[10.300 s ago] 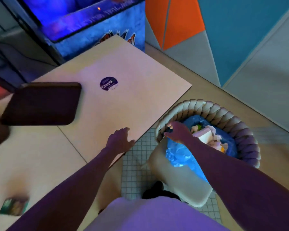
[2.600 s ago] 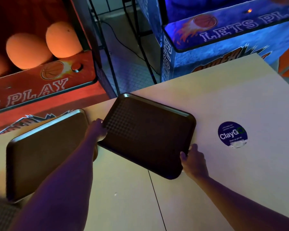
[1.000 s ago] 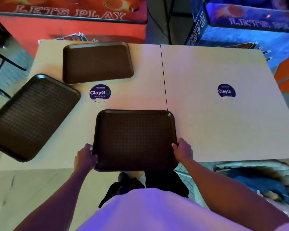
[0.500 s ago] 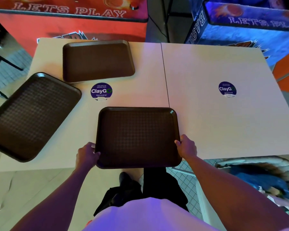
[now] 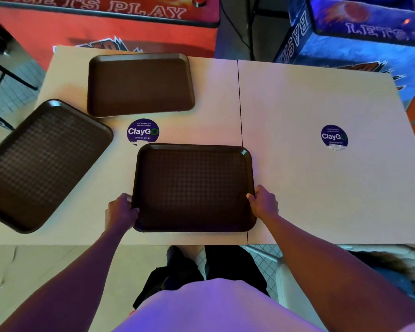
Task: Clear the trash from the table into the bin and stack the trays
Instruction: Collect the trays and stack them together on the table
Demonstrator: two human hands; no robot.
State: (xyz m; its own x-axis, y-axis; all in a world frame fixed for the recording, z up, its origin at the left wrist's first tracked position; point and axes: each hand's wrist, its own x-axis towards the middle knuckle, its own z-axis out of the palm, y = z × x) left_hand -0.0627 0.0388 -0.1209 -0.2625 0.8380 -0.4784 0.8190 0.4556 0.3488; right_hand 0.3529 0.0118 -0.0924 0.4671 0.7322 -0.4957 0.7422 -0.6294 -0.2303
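Here, the near tray (image 5: 193, 188) is gripped by both sides, with fingers curled round its rim: the left hand (image 5: 120, 210) at its left edge, the right hand (image 5: 264, 202) at its right. It is placed at the table's (image 5: 321, 188) near edge. The far tray (image 5: 139, 85) and the left tray (image 5: 38, 164) are set apart, unstacked. The bin (image 5: 398, 259) is seen lower right.

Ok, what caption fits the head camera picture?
Left hand and right hand hold the near tray at the table; far tray and left tray lie apart.
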